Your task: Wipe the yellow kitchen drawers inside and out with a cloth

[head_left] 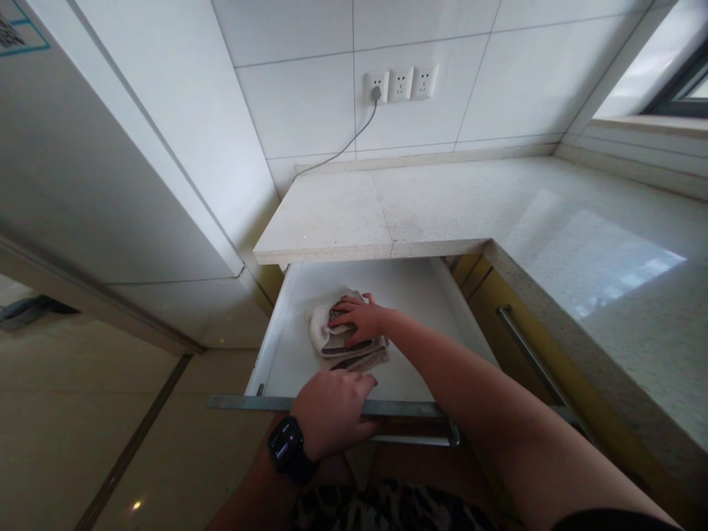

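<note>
at the drawer (409,284), the right hand (362,321) lies spread on a cloth (322,333), the left hand (335,413) gripping the front edge (398,408).

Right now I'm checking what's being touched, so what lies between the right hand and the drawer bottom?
A folded cloth: in the head view, the right hand is on top of it, and it lies on the drawer bottom.

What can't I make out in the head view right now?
All in the head view:
Cloth: middle hidden under the right hand.
Handle: left part hidden by the left hand.
Watch: text too small.
Window: cut off by the right edge.
</note>
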Demonstrator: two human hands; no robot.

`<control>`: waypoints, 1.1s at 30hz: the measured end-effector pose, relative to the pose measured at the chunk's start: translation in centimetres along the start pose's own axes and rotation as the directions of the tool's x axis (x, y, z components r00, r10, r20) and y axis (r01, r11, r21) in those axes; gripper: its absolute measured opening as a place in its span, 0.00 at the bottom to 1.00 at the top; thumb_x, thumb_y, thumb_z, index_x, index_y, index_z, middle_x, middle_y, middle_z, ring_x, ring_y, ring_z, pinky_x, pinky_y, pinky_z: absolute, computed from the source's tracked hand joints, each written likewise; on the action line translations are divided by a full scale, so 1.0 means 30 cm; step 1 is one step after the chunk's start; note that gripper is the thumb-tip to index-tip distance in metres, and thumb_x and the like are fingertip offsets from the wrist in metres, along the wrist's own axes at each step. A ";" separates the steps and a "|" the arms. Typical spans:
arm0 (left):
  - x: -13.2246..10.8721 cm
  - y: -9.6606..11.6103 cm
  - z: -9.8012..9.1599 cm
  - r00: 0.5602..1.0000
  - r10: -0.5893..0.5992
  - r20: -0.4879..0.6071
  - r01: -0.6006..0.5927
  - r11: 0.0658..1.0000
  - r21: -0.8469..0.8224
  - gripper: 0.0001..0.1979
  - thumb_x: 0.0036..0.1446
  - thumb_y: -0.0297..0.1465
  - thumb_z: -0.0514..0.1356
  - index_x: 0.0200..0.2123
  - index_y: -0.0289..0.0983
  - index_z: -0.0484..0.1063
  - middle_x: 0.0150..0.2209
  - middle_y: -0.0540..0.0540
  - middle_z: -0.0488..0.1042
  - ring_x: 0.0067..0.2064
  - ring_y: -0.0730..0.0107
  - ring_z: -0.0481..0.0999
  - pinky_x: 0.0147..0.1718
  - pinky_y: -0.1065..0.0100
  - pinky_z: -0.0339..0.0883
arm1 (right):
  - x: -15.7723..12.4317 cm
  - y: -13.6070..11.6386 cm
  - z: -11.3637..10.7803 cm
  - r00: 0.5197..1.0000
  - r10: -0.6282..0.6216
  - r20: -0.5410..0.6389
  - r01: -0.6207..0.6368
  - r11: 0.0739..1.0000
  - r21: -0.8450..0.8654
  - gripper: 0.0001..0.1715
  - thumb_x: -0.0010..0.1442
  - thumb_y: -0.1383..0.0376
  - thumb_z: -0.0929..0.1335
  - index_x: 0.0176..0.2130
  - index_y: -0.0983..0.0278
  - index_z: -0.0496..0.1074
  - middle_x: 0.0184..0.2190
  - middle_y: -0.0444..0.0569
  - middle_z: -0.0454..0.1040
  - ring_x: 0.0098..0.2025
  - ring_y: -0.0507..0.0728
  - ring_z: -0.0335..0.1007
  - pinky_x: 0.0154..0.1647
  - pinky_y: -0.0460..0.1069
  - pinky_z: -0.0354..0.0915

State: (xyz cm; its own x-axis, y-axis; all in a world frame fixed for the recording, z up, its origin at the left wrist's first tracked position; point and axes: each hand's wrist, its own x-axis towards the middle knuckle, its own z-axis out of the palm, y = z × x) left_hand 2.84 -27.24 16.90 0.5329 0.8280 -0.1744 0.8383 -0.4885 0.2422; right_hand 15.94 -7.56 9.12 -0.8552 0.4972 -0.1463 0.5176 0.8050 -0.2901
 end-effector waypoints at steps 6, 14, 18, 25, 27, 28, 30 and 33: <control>-0.001 0.001 0.002 1.000 -0.005 -0.010 0.005 1.000 -0.005 0.24 0.55 0.47 0.63 0.52 0.44 0.73 0.44 0.45 0.81 0.46 0.52 0.79 0.44 0.57 0.72 | -0.020 0.102 0.007 0.945 0.303 -0.120 -0.308 0.951 -0.028 0.42 0.53 0.38 0.69 0.64 0.39 0.63 0.71 0.45 0.53 0.70 0.73 0.43 0.64 0.77 0.35; -0.002 0.000 0.002 1.000 0.006 -0.026 -0.006 1.000 0.006 0.23 0.55 0.48 0.62 0.51 0.44 0.73 0.43 0.45 0.81 0.44 0.52 0.80 0.41 0.56 0.72 | -0.068 0.181 0.021 0.832 0.517 -0.200 -0.527 0.850 0.005 0.42 0.57 0.38 0.64 0.67 0.41 0.59 0.71 0.48 0.52 0.70 0.76 0.43 0.60 0.80 0.42; -0.003 -0.001 0.007 0.999 0.005 -0.032 -0.005 1.000 0.000 0.23 0.56 0.48 0.63 0.51 0.44 0.73 0.43 0.45 0.81 0.45 0.52 0.80 0.43 0.56 0.72 | -0.054 0.139 0.015 0.877 0.454 -0.157 -0.459 0.888 -0.001 0.39 0.58 0.43 0.66 0.65 0.42 0.62 0.71 0.50 0.51 0.70 0.76 0.44 0.60 0.78 0.45; -0.003 0.001 0.002 1.000 -0.006 0.002 0.006 1.000 -0.002 0.23 0.56 0.46 0.63 0.52 0.43 0.72 0.45 0.43 0.81 0.47 0.54 0.79 0.46 0.59 0.70 | 0.003 -0.002 -0.006 0.997 0.077 -0.006 -0.077 0.997 -0.005 0.39 0.54 0.44 0.71 0.63 0.43 0.66 0.71 0.48 0.54 0.69 0.74 0.47 0.62 0.73 0.48; -0.002 0.001 0.001 1.000 0.000 0.003 0.000 1.000 -0.002 0.23 0.56 0.46 0.62 0.52 0.43 0.72 0.45 0.43 0.81 0.47 0.53 0.79 0.45 0.58 0.71 | 0.022 -0.034 -0.003 1.000 0.014 0.014 -0.014 1.000 -0.010 0.39 0.54 0.45 0.71 0.63 0.43 0.66 0.71 0.48 0.54 0.69 0.73 0.47 0.63 0.72 0.48; -0.001 0.001 0.000 1.000 0.002 0.003 -0.002 1.000 -0.001 0.23 0.56 0.46 0.62 0.52 0.43 0.72 0.45 0.43 0.81 0.47 0.52 0.79 0.45 0.57 0.71 | 0.030 -0.043 0.000 1.000 -0.007 0.018 0.008 1.000 -0.017 0.39 0.55 0.45 0.71 0.63 0.43 0.66 0.71 0.47 0.53 0.70 0.73 0.46 0.63 0.72 0.48; -0.001 0.001 -0.001 1.000 0.004 0.004 -0.004 1.000 0.000 0.23 0.56 0.46 0.63 0.52 0.43 0.72 0.45 0.43 0.81 0.47 0.52 0.79 0.44 0.56 0.71 | 0.040 -0.044 0.008 0.999 -0.029 0.017 0.030 0.999 -0.027 0.40 0.54 0.45 0.71 0.64 0.42 0.64 0.72 0.47 0.52 0.70 0.73 0.44 0.63 0.73 0.47; -0.002 0.001 -0.001 1.000 0.003 0.003 -0.003 1.000 -0.006 0.23 0.56 0.46 0.63 0.52 0.43 0.72 0.45 0.43 0.81 0.47 0.52 0.79 0.45 0.57 0.71 | 0.041 -0.005 0.016 1.000 0.010 -0.006 -0.010 1.000 -0.026 0.40 0.55 0.44 0.69 0.65 0.40 0.62 0.72 0.44 0.51 0.71 0.71 0.43 0.63 0.74 0.46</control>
State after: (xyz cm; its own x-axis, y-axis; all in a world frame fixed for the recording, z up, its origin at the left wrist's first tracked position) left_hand 2.84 -27.29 16.94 0.5361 0.8255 -0.1765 0.8357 -0.4897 0.2485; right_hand 14.81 -7.22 8.54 -0.8497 0.5074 -0.1431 0.5269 0.8080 -0.2636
